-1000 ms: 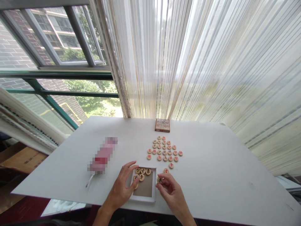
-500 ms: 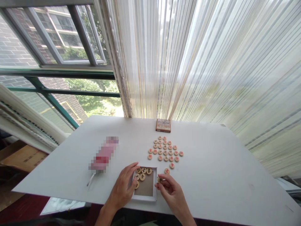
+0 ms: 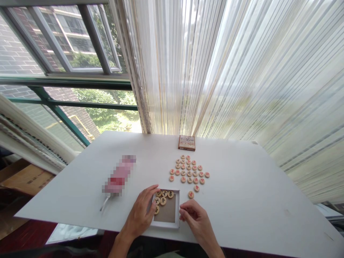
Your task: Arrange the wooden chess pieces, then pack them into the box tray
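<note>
My left hand (image 3: pixel 141 209) grips the left side of a shallow white box (image 3: pixel 177 211), its thumb over the rim. Inside, several round wooden Chinese chess pieces with black characters (image 3: pixel 163 201) lie in the upper left part, and the brown floor of the box shows at the lower right. My right hand (image 3: pixel 195 216) is just right of the box with thumb and fingers pinched together. The chess piece in that pinch is hidden behind the fingers. Just beyond this hand, a red-marked chess piece (image 3: pixel 191 195) lies on the table.
Loose chess pieces with red and black characters (image 3: pixel 189 173) lie grouped beyond the box on the white table (image 3: pixel 242 200). A small printed box lid (image 3: pixel 186 142) lies at the back edge. To the left is a blurred pink item (image 3: pixel 118 177). Curtains hang behind.
My right hand has turned so the black-marked chess piece in its fingertips is out of sight. The pieces in the box stay as they were, and my left hand keeps its hold.
</note>
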Demonstrator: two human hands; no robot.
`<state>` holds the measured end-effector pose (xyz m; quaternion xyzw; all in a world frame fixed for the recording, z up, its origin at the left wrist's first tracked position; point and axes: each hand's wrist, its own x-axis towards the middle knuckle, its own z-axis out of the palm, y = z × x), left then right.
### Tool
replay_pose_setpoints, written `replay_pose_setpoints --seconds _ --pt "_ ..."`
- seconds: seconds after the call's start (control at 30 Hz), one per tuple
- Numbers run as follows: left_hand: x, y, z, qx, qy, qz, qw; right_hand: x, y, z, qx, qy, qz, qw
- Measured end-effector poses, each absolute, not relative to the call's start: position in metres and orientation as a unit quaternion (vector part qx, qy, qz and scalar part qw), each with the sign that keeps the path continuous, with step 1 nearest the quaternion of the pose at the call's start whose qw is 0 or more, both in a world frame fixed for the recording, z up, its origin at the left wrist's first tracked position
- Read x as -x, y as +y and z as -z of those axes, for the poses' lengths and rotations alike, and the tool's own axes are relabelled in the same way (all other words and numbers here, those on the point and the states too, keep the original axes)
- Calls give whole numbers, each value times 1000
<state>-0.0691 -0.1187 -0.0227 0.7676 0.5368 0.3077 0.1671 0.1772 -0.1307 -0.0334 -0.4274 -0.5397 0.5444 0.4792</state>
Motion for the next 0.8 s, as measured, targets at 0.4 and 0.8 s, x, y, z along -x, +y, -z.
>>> replay_pose_setpoints --seconds 0.4,0.8 --pt "69 -119 21 -769 533 -311 166 -176 -132 32 425 -528 -558 479" --pt "25 -131 -15 -769 457 -375 241 -173 -129 29 378 -522 -568 513"
